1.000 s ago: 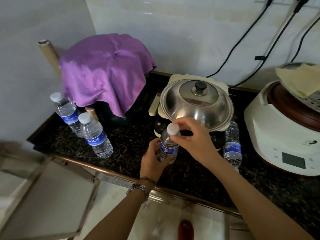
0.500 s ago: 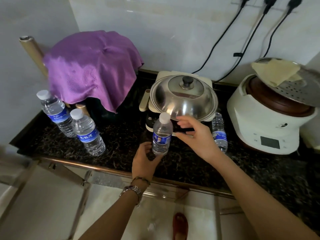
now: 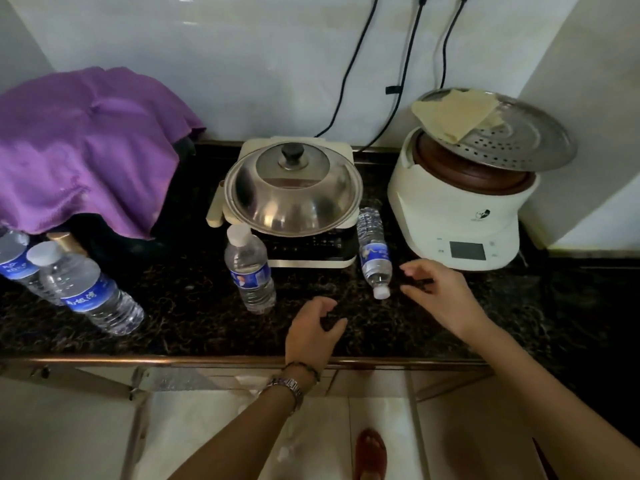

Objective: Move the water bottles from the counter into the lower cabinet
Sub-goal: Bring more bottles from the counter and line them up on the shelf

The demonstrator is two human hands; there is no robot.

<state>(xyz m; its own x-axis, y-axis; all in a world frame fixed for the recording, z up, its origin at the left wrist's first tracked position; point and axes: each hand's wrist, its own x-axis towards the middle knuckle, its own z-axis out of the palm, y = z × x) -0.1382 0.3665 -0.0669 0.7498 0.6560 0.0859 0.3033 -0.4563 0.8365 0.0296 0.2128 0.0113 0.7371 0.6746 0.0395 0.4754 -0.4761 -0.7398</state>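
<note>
Seen from the head camera, four water bottles sit on the dark counter point(image 3: 194, 327): two bottles point(image 3: 93, 292) at the frame's left edge, an upright bottle point(image 3: 250, 271) at centre in front of a lidded steel pot point(image 3: 294, 192), and a lying bottle point(image 3: 374, 252) right of it, cap toward the camera. The left hand point(image 3: 313, 332) hovers empty, fingers spread, lower centre; the right hand point(image 3: 441, 294), fingers parted and holding nothing, is just beside the lying bottle's cap. A white cooker point(image 3: 460, 220) stands at right.
</note>
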